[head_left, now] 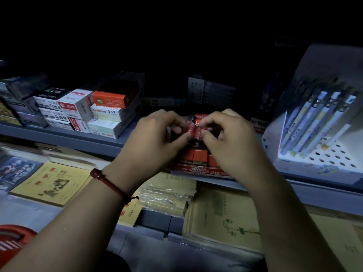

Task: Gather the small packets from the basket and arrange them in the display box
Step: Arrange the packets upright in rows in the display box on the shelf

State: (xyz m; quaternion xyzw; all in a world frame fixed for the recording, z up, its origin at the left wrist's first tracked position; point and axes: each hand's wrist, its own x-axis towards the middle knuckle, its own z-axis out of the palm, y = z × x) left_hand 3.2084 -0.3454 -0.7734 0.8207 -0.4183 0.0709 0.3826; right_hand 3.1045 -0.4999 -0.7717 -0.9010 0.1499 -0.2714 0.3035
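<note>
Both hands meet above a red display box [198, 170] on a grey shelf [78, 138]. A small red packet [193, 130] is pinched between them, the left hand [155, 138] gripping it with curled thumb and fingertips from one side and the right hand [231, 138] gripping it likewise from the other. Upright red packets [199, 157] are seen ranged in the box directly beneath the two hands, just below the held packet. A red cord bracelet [110, 183] is worn on the left wrist. Stacked stationery boxes [106, 114] are set beyond and outward of the left hand; a white pen stand [314, 122] is set outward of the right hand. Yellow notebooks [53, 183] are laid on the lower level under the forearms. The red basket [13, 238] is partly seen near the left elbow, its contents not visible
</note>
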